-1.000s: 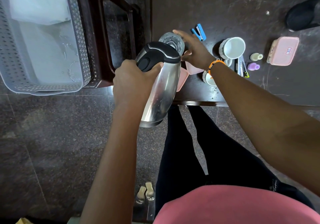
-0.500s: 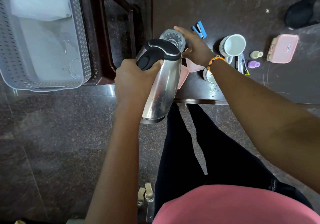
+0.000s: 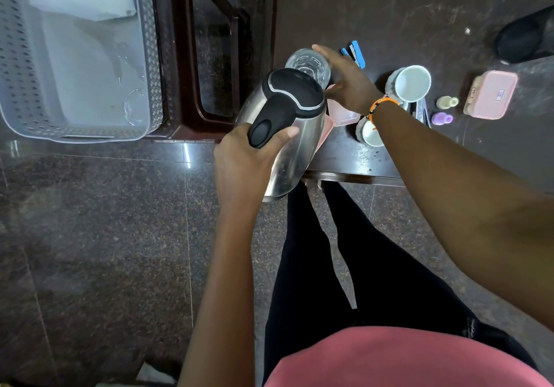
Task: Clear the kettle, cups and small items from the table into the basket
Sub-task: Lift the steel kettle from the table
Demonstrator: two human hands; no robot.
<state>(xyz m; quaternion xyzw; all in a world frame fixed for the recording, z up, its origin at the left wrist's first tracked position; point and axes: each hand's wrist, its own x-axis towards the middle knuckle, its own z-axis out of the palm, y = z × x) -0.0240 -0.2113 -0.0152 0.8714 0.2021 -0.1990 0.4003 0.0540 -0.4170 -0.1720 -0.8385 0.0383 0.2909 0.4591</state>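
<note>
1. the steel kettle (image 3: 292, 144) is held tilted off the table's (image 3: 389, 18) near left corner, gripped by its black handle in the left hand (image 3: 242, 165).
2. a clear glass (image 3: 308, 66) near the table's left edge is grasped by the right hand (image 3: 349, 84), fingers curved along its far side and thumb toward the kettle; whether the glass is lifted cannot be told.
3. the step in hand is judged to be the carrying-off of the kettle and glass together; little of the clearing appears done.
4. the next move is judged to call for a swing leftward over the dark wooden stand (image 3: 209, 57) and a lowering into the grey perforated basket (image 3: 151, 57).
5. pale paper or plastic sheeting is seen inside the basket; no cups or small items are visible there.
6. left along the table's near edge are a white mug (image 3: 410, 82), apparently empty, a second white cup (image 3: 370, 133), a pink lidded box (image 3: 491, 94), two small bottles, yellow (image 3: 447, 102) and purple (image 3: 442, 118), and a blue stapler (image 3: 355, 52).
7. a translucent pink container (image 3: 343, 114) is partly hidden under the right hand; its contents cannot be told.
</note>
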